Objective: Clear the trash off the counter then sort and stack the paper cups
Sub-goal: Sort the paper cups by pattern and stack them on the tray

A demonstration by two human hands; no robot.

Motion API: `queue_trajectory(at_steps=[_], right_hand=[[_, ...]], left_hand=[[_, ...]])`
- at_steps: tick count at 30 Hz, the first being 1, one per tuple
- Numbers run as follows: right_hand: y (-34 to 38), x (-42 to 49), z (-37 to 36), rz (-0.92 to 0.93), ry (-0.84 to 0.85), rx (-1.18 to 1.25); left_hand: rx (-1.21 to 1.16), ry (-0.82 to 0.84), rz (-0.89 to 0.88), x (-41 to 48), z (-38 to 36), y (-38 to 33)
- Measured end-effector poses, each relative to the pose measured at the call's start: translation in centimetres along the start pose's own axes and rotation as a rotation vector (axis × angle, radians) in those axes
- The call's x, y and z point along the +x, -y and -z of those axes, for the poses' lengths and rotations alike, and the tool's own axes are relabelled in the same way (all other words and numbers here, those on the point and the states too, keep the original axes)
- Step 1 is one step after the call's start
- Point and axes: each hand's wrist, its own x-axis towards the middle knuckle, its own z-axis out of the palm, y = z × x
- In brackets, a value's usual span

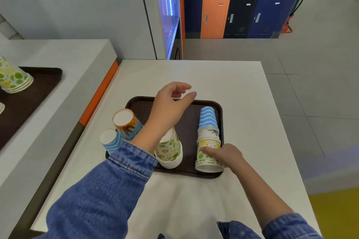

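Surface: a white desk (pixel 194 75) carries a dark brown tray (pixel 190 122).

Cups, all upside down on the tray:
- an orange cup (pixel 124 120) and a blue wave cup (pixel 109 140) at the left edge;
- a lemon-print stack (pixel 169 147) at the centre;
- a mixed stack (pixel 208 137) at the right edge, topped by a blue wave cup.

The left grip (pixel 171 106) hovers above the far half of the tray, fingers loosely curved and apart, holding nothing. The right grip (pixel 227 154) is clamped on the lower part of the mixed stack, thumb across its near face.

Room: a second desk (pixel 77 60) on the left, separated by an orange strip, bears another dark tray (pixel 29 103) with tilted lime-print cups (pixel 13 79). Beyond stand a blue-lit cabinet (pixel 167 6), orange, blue and black lockers (pixel 242 6) and a grey tiled floor (pixel 310 64).
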Motion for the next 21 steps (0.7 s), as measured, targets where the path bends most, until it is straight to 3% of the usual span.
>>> queue_trajectory(at_steps=[7, 12, 15, 21], right_hand=[[1.2, -3.0, 2.7, 0.237, -0.027, 0.343], [5.2, -7.4, 5.7, 0.474, -0.015, 0.452], [7.5, -9.7, 6.7, 0.604, -0.012, 0.459], [11.3, -13.7, 6.7, 0.768, 0.032, 0.5]], left_hand=[[-0.097, 0.008, 0.084, 1.0, 1.4, -0.8], [-0.154, 0.081, 0.2, 2.5, 2.8, -3.5], [-0.216, 0.154, 0.165, 2.8, 4.4, -5.9], [-0.38, 0.105, 0.019, 2.0, 8.5, -9.0]])
